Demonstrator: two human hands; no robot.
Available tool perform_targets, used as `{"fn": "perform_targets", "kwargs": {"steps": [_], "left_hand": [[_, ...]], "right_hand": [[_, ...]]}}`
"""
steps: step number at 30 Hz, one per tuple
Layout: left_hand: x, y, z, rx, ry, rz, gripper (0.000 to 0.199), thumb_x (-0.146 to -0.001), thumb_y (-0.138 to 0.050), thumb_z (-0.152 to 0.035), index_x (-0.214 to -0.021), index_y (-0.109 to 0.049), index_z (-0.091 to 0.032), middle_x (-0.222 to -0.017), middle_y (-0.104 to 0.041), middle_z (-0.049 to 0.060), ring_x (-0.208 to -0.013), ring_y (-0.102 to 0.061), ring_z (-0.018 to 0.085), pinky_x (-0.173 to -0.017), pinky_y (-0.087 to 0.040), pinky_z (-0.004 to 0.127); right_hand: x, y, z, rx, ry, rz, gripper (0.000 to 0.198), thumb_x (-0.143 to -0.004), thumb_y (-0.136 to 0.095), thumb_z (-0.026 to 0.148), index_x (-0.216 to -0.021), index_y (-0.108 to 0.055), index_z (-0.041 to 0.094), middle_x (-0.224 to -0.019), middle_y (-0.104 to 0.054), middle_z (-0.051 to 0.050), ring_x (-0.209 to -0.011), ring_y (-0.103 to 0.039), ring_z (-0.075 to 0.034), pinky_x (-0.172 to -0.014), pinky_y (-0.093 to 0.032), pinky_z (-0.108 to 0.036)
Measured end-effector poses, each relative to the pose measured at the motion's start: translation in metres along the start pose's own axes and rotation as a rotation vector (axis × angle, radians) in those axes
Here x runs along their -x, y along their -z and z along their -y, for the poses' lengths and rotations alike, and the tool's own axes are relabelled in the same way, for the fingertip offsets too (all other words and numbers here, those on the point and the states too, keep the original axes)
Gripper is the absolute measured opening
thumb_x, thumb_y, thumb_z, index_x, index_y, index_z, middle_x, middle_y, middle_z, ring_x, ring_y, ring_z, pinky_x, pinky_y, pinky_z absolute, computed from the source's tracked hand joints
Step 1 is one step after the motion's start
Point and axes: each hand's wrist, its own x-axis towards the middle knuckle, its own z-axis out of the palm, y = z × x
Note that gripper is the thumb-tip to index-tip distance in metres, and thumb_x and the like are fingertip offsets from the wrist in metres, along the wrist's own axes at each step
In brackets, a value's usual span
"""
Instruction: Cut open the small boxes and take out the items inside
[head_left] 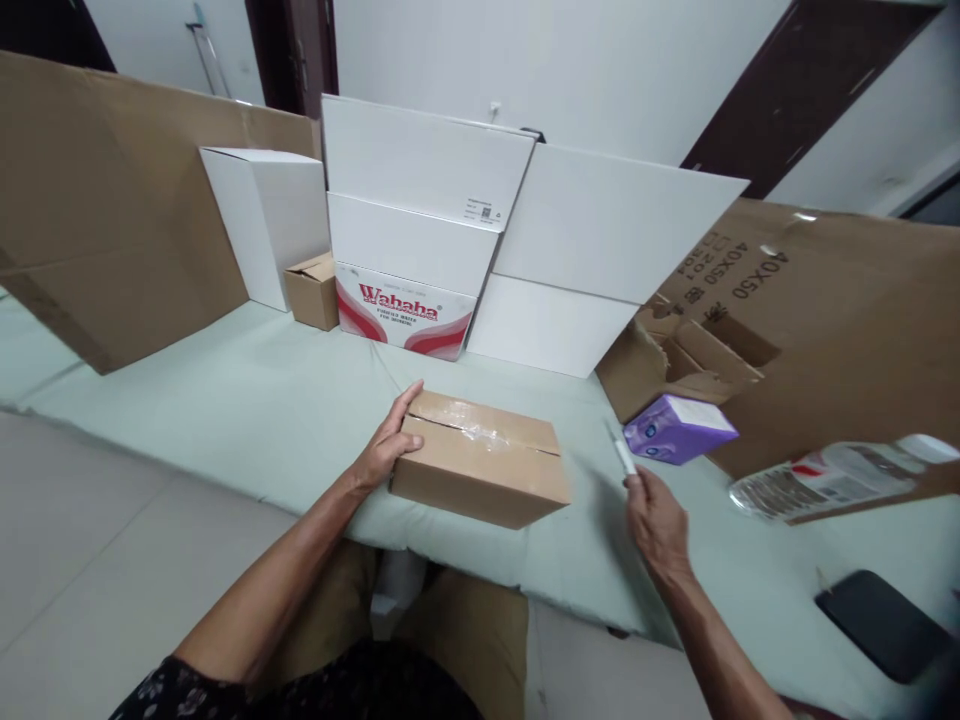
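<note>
A brown cardboard box (480, 455), its top seam covered with clear tape, sits near the front edge of the covered table. My left hand (388, 445) grips the box's left end, thumb on top and fingers against the far side. To the right of the box, apart from it, my right hand (657, 520) is closed around a slim white utility knife (622, 452). The knife's thin grey tip points up and away from me and is slightly blurred. Just beyond the knife lies a purple and white pack (679, 430).
A white Wahaha carton (405, 312) with raised flaps stands at the back, beside a small brown box (313, 292) and a tall white box (281, 215). At right are an open brown carton (637, 370), a lying plastic bottle (832, 475) and a dark phone-like object (885, 622).
</note>
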Motion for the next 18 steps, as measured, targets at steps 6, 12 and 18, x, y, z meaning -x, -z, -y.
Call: {"fn": "perform_targets", "kwargs": {"steps": [6, 12, 18], "left_hand": [[-0.002, -0.003, 0.002, 0.01, -0.093, -0.06, 0.092, -0.071, -0.056, -0.033, -0.16, -0.037, -0.019, -0.169, -0.033, 0.008, -0.152, -0.034, 0.039, -0.127, -0.022, 0.054], [-0.008, 0.004, 0.0, -0.2, -0.166, 0.02, 0.068, -0.071, -0.054, -0.032, -0.136, -0.063, -0.018, -0.168, -0.033, 0.012, -0.156, -0.023, 0.04, -0.127, -0.018, 0.056], [-0.008, 0.002, 0.002, -0.172, -0.162, -0.002, 0.066, -0.07, -0.053, -0.033, -0.133, -0.061, -0.016, -0.159, -0.04, 0.016, -0.155, -0.029, 0.038, -0.127, -0.018, 0.054]], "right_hand": [[0.006, 0.067, 0.107, -0.168, 0.382, 0.261, 0.053, -0.095, -0.049, 0.065, -0.113, -0.075, 0.023, -0.086, -0.076, -0.007, -0.075, -0.069, -0.024, -0.067, -0.056, -0.034], [0.021, 0.061, 0.21, 0.249, 0.918, 0.414, 0.04, -0.108, -0.037, 0.038, -0.125, -0.071, 0.028, -0.101, -0.079, -0.006, -0.079, -0.072, -0.021, -0.064, -0.048, -0.029], [0.015, 0.043, 0.248, 0.661, 0.95, 0.46, 0.027, -0.105, -0.043, 0.028, -0.108, -0.069, 0.024, -0.088, -0.076, -0.005, -0.066, -0.068, -0.017, -0.055, -0.033, -0.026]]}}
